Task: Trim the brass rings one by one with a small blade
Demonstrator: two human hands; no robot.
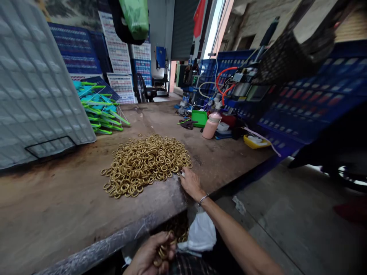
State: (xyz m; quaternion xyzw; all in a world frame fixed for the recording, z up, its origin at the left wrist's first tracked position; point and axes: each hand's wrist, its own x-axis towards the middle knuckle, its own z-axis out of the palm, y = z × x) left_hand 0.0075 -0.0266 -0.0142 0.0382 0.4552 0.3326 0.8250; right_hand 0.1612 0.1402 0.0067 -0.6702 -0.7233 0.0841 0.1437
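Observation:
A broad heap of brass-coloured rings point(149, 160) lies on the worn brown table point(86, 210). At the heap's right edge, my right hand point(191, 184) rests on the table with its fingers bent against the nearest rings. Whether it grips any of them is hidden. Below the table's front edge, my left hand point(156, 254) curls palm up around several brass rings. Just beyond it, more rings sit in an opened white bag point(202, 231) over my lap.
A tall grey-white padded panel point(40, 91) stands at the left, with bright green and turquoise pieces point(100, 109) behind it. A pink bottle point(211, 125), a green tray point(200, 118) and a yellow dish point(256, 141) are at the right. Blue crates point(321, 103) rise beyond the table's right edge.

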